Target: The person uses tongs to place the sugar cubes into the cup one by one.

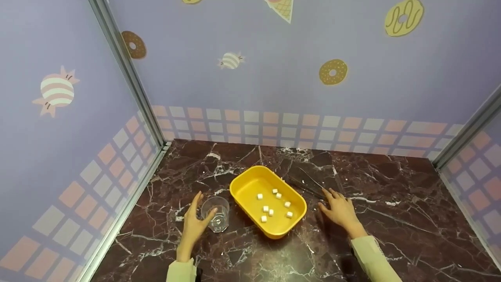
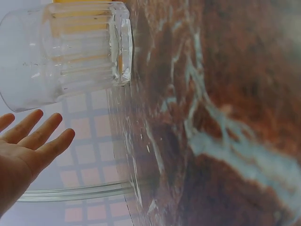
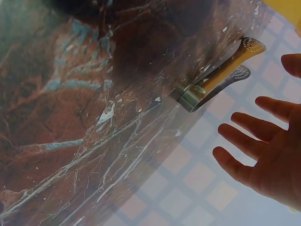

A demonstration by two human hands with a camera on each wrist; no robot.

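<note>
A clear drinking glass (image 1: 220,224) stands upright on the dark marble table. My left hand (image 1: 191,227) is beside it, thumb and fingers spread around its near left side. In the left wrist view, extended fingers lie just short of the glass (image 2: 70,56), with a gap showing. My right hand (image 1: 341,211) is spread low over the table, right of a yellow tub (image 1: 244,186). Metal tongs (image 1: 311,188) lie by its fingertips; their perforated ends show in the right wrist view, where the straight fingers are apart from the tongs (image 3: 218,70).
Several small white cubes (image 1: 265,208) lie scattered in the yellow tub, between the two hands. Purple patterned panels (image 1: 274,90) enclose the table at the back and both sides, with metal posts (image 1: 135,74) at the corners.
</note>
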